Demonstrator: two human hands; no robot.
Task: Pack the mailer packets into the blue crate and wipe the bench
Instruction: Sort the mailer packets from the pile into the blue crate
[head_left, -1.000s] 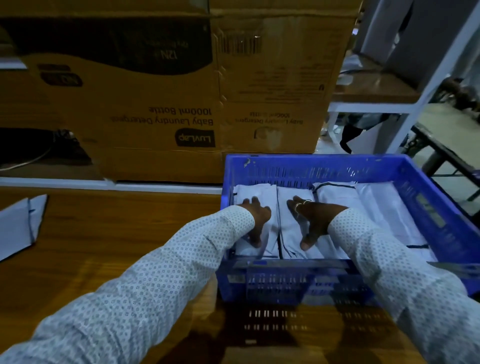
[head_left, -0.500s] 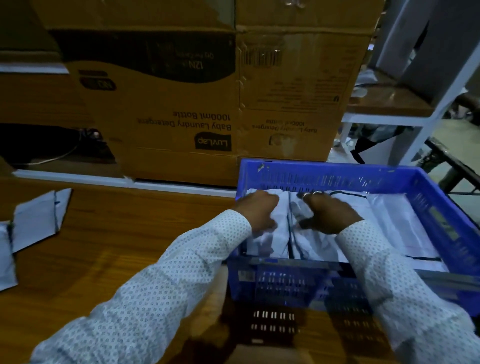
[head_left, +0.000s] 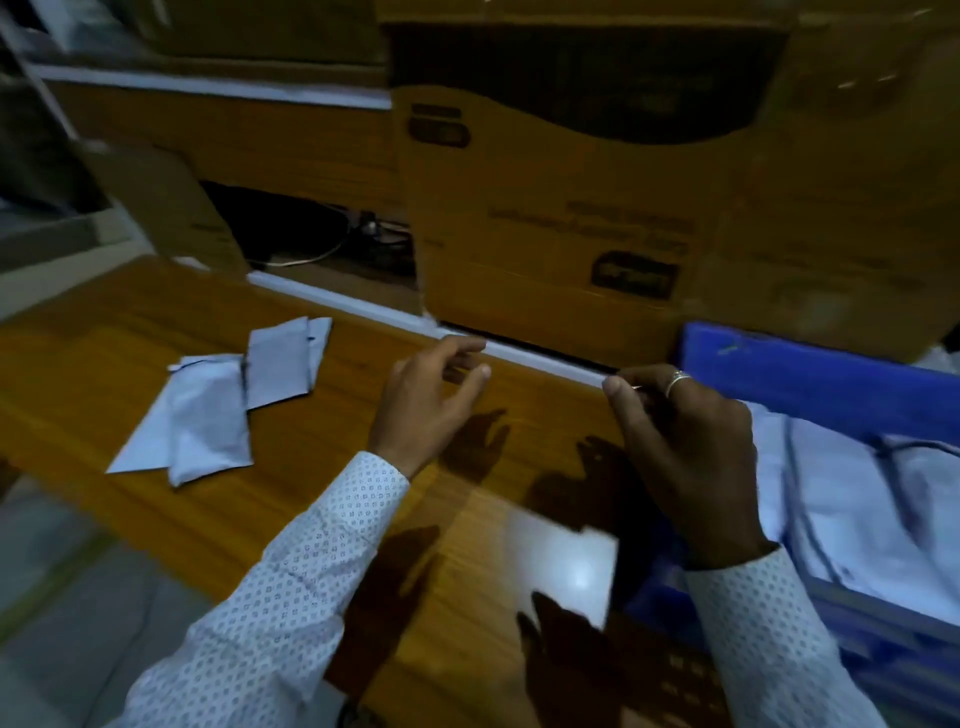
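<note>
Head camera, looking forward and down over a wooden bench (head_left: 156, 332) in dim light. Both hands hover above the wood, holding nothing.

The left hand (head_left: 421, 410) is loosely spread, thumb and fingers relaxed and apart, palm turned inward. The right hand (head_left: 685, 447), with a ring on one finger, is loosely curled with its thumb raised; nothing shows between its fingers, though blur makes the fingertips hard to read.

The loose mailer packets (head_left: 223, 400), pale grey and flat, lie on the bench to the left of the left hand and slightly beyond it, well apart from both hands. There look to be three or so, overlapping. Their long axes run roughly away from the person, tilted a little to the right at the far end. The left hand is clearly the nearer one; the right hand would have to cross the body to reach them. Judging from this, the next pick suits a leftward reach with the left hand.

The blue crate (head_left: 810, 384) stands just to the right of the right hand, its near left corner partly hidden behind that wrist. Inside it, white packed packets (head_left: 852, 509) with dark edge lines lie flat and cover the visible floor of the crate. How deep the stack goes cannot be told.

Behind the hands, a large cardboard box (head_left: 561, 218) stands at the far edge of the bench.
</note>
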